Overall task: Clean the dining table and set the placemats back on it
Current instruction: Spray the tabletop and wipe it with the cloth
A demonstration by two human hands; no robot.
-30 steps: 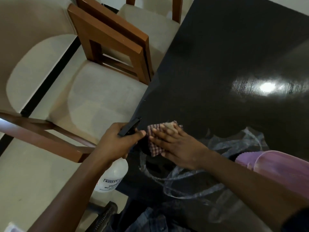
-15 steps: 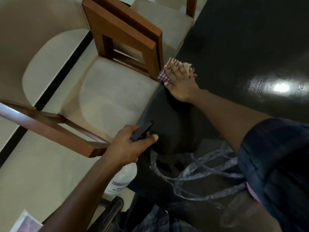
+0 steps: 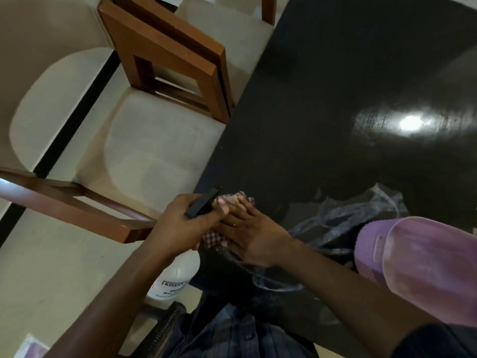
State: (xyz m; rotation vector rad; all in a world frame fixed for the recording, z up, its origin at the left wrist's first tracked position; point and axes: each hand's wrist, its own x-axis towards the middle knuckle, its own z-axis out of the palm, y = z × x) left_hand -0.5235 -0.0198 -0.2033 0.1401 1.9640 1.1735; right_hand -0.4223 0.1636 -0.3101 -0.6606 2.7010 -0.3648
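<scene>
Dark glossy table [image 3: 335, 73] across the right side, lamp glare [image 3: 410, 122] on it well beyond the fingers. Beige tiled floor [image 3: 38, 267] with a black strip at left. Wooden chair [image 3: 165, 140] with pale cushion against the table edge, just past the left fingers.

Right hand [image 3: 253, 233] flat on a checked cloth [image 3: 240, 196], fingers [image 3: 242, 210] straight and close together, pressing it onto the table at the near left edge. Cloth visible ahead of the fingertips and again beside the heel of the hand.

Left hand [image 3: 180, 223] curled round the black trigger head of a white spray bottle [image 3: 178, 275], fingers [image 3: 206, 218] overlapping the right fingers in view; contact unclear. Bottle body hanging below the fist, off the table edge, label only partly readable.

Crumpled clear plastic [image 3: 361, 210] on the table just right of the right wrist. Purple plastic piece [image 3: 413, 254] further right, beside the forearm; cannot tell what it is. Dark checked shirt [image 3: 232, 337] at bottom, below both wrists.
</scene>
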